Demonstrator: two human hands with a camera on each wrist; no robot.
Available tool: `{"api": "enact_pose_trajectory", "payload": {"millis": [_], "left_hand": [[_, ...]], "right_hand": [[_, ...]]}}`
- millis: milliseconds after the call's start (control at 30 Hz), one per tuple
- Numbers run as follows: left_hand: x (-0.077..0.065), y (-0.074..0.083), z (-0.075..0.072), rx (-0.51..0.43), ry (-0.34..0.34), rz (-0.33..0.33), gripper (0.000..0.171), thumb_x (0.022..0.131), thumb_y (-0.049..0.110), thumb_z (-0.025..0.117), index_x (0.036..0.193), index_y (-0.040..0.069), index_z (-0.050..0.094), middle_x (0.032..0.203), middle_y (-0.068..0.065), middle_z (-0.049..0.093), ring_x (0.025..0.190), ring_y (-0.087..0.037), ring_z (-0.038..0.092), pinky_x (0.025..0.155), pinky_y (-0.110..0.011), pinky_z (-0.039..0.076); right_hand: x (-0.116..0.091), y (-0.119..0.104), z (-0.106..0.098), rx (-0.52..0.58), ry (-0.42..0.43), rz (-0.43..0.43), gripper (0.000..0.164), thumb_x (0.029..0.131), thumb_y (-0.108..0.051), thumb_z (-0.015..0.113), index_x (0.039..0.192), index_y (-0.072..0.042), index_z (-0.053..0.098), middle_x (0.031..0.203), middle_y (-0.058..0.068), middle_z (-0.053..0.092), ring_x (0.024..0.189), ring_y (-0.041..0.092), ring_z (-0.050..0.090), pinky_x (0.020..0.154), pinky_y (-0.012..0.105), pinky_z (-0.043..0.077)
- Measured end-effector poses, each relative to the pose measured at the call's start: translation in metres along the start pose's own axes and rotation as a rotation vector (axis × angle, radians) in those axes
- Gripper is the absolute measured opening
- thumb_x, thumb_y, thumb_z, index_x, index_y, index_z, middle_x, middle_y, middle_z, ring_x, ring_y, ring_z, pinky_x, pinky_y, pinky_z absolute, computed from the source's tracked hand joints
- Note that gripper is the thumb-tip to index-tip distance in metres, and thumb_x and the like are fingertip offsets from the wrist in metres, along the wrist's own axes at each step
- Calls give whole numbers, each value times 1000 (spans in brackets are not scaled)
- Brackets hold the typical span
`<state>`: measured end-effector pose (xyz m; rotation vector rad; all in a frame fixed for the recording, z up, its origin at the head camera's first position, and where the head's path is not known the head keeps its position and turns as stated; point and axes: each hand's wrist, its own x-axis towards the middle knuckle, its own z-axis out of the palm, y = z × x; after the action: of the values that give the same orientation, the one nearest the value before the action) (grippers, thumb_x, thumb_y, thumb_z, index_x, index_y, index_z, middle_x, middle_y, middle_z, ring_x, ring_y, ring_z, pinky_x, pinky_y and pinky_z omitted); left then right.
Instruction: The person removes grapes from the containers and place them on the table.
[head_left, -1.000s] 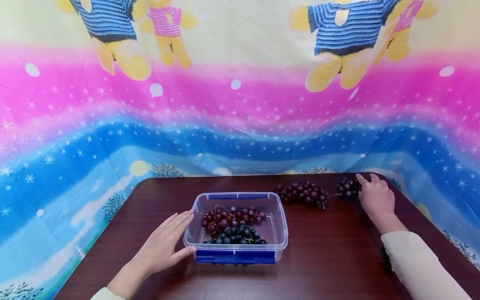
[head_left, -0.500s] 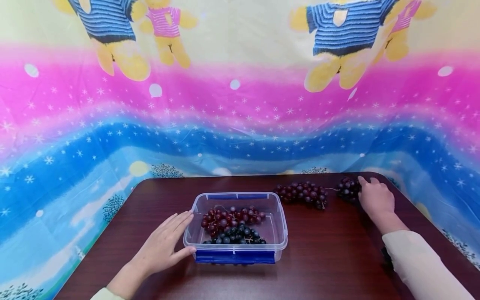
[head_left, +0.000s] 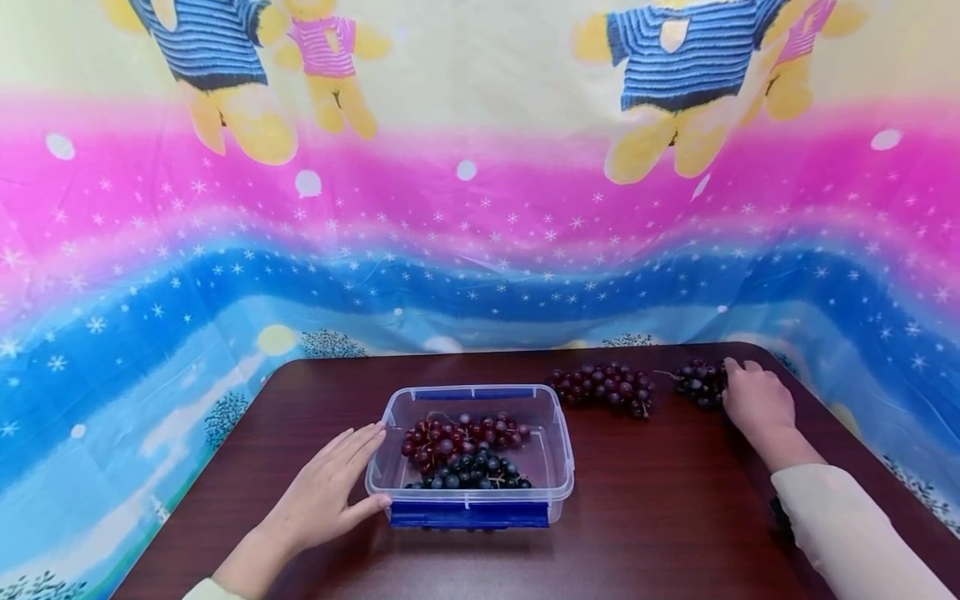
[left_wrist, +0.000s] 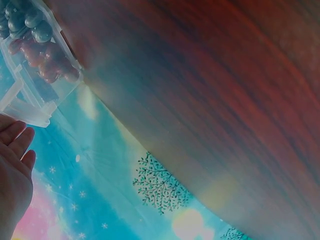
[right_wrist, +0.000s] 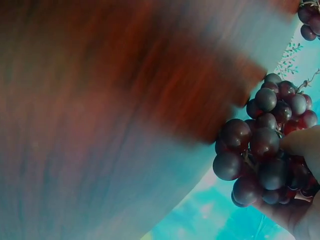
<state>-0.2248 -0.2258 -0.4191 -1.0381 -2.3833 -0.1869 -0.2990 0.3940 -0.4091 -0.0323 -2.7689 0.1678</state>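
Note:
At the far right of the table, my right hand point(head_left: 759, 404) holds a bunch of dark purple grapes point(head_left: 701, 383). The right wrist view shows its thumb point(right_wrist: 302, 145) over the grapes and fingers beneath them. My left hand point(head_left: 318, 487), fingers extended, rests against the left side of a clear plastic container point(head_left: 558, 492) with blue clips. Inside the container lie a bunch of red grapes point(head_left: 442, 437) and a bunch of blackish grapes point(head_left: 472, 471). Another bunch of reddish-purple grapes point(head_left: 607, 387) lies on the table between the container and my right hand.
The dark brown wooden table point(head_left: 637, 517) has rounded back corners. Behind it and along its sides hangs a printed cloth point(head_left: 480, 225) with teddy bears and snowflakes. The container has no lid on top.
My right hand has shifted slightly toward me and to the right, and the dark bunch's stem has swung farther from me. The left hand and container have stayed in place.

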Motion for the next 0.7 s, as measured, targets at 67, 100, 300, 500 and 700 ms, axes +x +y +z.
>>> {"api": "enact_pose_trajectory", "payload": {"millis": [67,100,300,500,700], "left_hand": [[0,0,0,1,-1,0,75,90,55,60,137,-3,52,141,-17,50,130,-31,46,117,-24,5],[0,0,0,2,-1,1,75,90,55,60,137,-3,52,141,-17,50,130,-31,46,117,-24,5],[-1,0,1,5,8,9,75,91,57,57,136,-4,52,141,-17,50,130,-31,47,117,-25,6],[-1,0,1,10,14,15,76,93,58,53,136,-4,52,141,-17,50,129,-32,47,117,-24,5],[-1,0,1,8,15,16,76,94,59,49,136,-4,51,141,-17,50,129,-33,47,117,-24,5]], "right_hand": [[0,1,0,1,-11,-3,53,85,-4,65,129,17,45,113,42,46,86,57,52,64,64,48],[0,1,0,4,-16,-4,53,85,-3,65,129,17,45,113,43,46,87,57,52,64,64,48],[1,3,0,19,-39,0,56,81,1,64,130,18,43,114,44,46,88,58,52,65,64,48],[-1,3,-2,21,-51,-10,58,80,2,64,131,19,41,113,44,46,88,58,51,64,64,48],[-3,3,-4,17,-69,-20,61,80,2,64,132,20,39,112,44,47,88,58,51,64,63,48]]}}
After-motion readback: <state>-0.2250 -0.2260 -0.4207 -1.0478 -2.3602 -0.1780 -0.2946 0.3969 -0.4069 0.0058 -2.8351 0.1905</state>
